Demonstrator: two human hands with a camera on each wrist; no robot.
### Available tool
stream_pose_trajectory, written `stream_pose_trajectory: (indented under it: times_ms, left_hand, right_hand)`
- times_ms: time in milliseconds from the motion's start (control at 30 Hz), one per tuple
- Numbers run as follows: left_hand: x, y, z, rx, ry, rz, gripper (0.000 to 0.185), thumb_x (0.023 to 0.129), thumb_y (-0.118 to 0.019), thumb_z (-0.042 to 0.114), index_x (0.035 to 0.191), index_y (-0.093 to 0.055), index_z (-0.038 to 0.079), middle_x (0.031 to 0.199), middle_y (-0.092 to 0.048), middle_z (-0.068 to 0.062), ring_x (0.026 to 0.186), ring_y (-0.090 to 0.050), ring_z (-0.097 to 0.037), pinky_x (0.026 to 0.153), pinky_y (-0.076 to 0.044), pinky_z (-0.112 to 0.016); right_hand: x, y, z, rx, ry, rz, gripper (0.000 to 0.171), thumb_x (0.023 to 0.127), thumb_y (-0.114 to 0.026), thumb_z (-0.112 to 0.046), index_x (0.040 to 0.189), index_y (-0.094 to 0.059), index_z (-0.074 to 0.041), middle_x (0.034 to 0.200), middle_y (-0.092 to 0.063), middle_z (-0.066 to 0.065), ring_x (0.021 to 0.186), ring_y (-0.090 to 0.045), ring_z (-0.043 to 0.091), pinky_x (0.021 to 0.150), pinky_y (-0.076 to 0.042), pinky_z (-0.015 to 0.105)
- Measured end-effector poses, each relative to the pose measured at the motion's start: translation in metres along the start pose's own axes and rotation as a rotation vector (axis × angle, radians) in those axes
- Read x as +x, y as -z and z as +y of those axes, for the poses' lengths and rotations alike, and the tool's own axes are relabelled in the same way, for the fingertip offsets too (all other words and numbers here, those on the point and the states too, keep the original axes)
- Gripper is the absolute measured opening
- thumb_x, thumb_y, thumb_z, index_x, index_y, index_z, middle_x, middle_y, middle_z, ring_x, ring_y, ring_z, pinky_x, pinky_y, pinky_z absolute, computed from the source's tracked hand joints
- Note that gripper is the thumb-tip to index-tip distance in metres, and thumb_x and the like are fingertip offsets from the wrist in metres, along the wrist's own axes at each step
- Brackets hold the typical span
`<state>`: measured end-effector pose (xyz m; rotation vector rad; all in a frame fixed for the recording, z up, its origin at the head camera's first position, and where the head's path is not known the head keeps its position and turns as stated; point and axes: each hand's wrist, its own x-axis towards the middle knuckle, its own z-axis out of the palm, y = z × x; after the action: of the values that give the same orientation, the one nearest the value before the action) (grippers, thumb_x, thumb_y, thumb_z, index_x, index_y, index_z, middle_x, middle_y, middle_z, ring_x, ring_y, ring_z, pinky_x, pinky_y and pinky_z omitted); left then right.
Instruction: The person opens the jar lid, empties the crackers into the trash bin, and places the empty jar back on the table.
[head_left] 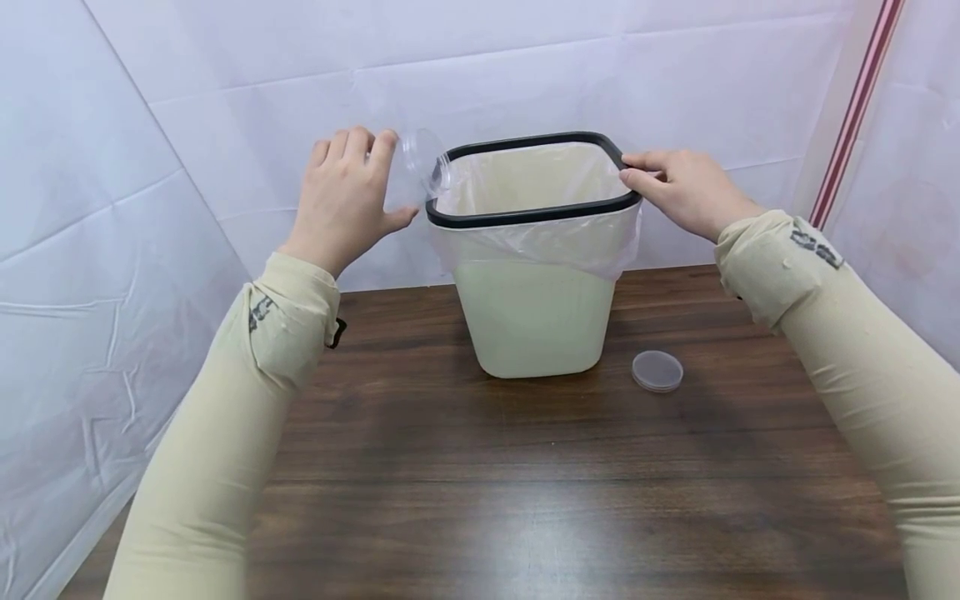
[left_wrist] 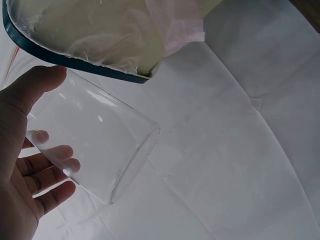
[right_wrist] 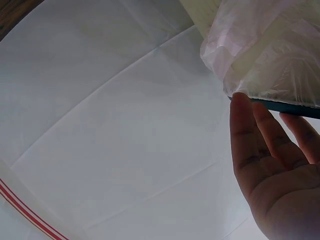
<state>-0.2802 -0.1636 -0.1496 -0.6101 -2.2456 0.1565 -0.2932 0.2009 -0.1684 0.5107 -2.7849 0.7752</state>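
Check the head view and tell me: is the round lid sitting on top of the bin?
No, the round lid lies flat on the wooden table beside the base of the bin, to its right.

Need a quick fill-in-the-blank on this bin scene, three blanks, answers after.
1. The left hand holds a clear ____ tilted at the bin's rim.
2. The right hand grips the bin's black ____.
3. The round lid lies on the ____, right of the bin.

Missing words: cup; rim; table
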Motion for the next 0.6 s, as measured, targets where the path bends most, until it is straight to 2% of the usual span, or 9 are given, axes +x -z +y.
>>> stream_pose_trajectory:
  times_ms: [600]
  left_hand:
    - [-0.0061,-0.0106,-0.0026,-0.029,0.031,0.066,0.069,0.075,-0.077,0.033,0.126,-0.049,-0.004,0.106,-0.058,-0.024,0.102,-0.055,-0.041,0.088,-0.043,-0.049]
  right_hand:
    - [0.001,-0.0003,0.0006,-0.013,-0.003,0.006,0.058,0.1,-0.034,-0.043,0.145,-0.041,-0.008,0.148,-0.042,0.02,0.129,-0.047,0.044,0.103,-0.038,0.058]
